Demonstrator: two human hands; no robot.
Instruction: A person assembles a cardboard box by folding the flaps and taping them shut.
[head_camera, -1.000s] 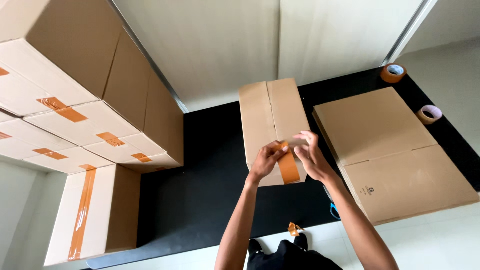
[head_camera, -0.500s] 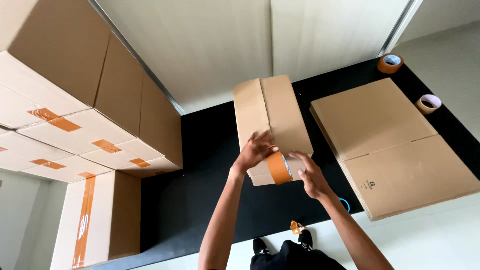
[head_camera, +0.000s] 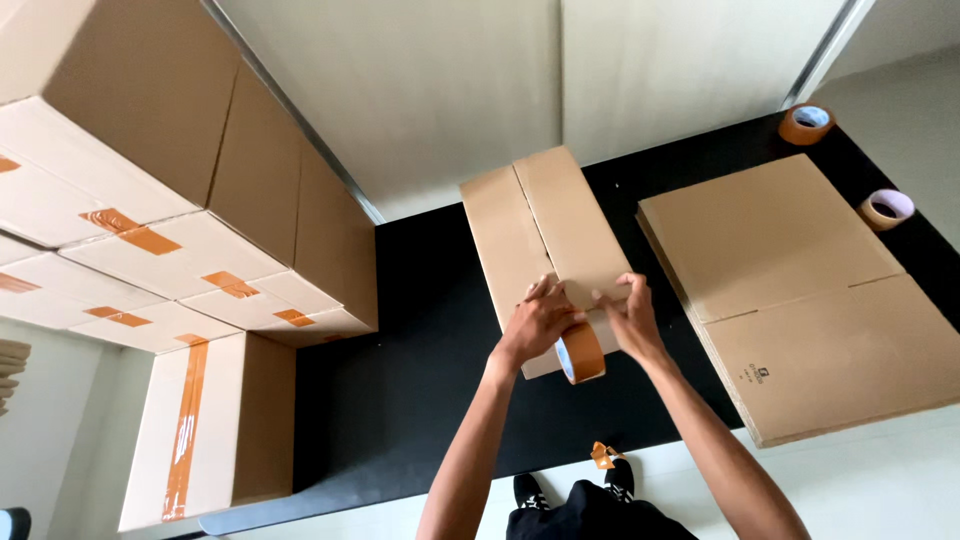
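A long cardboard box lies on the black table, its top flaps closed along a centre seam. Both my hands are at its near end. My left hand rests its fingers on the box top and holds an orange tape roll against the box's near face. My right hand lies beside the roll with its fingers spread on the box's near top edge. How the roll is gripped is partly hidden between the hands.
A flattened cardboard box lies on the table to the right. Beyond it are an orange tape roll and a pale tape roll. Taped boxes are stacked at left, another taped box below them. A white wall stands behind.
The tape roll has come from the right hand's grip to under the left hand at the box's near end. The right hand's fingers now spread on the box edge.
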